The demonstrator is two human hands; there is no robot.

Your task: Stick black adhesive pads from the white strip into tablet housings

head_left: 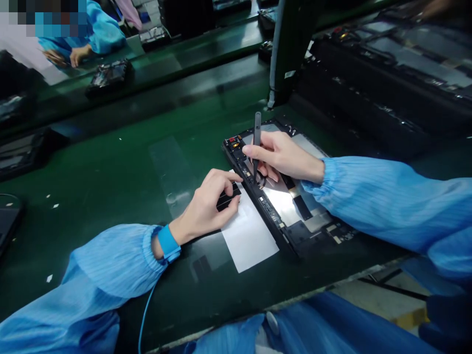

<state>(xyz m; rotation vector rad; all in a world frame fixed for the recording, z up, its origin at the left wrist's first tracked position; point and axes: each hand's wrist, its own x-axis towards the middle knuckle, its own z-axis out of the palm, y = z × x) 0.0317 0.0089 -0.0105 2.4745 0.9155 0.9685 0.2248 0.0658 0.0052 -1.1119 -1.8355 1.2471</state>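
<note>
My right hand [283, 155] grips dark tweezers [257, 130], held nearly upright, their tips down at the inner edge of an opened tablet [287, 201]. The tablet lies slanted, its circuit parts and silvery inner plates exposed. My left hand [210, 204] rests just left of it with thumb and forefinger apart; the forefinger reaches to the tablet's long edge. Under that hand is a white sheet [250, 241] bearing black strips [226, 197], partly hidden by the fingers. A blue wrist strap [168, 241] with a cord circles my left wrist.
Black trays [354, 113] with more opened devices are stacked at right, beside a dark post [278, 59]. Another person's hands [77, 55] work across the green bench [110, 167], near another device [108, 73]. Small white scraps [49, 278] lie at left.
</note>
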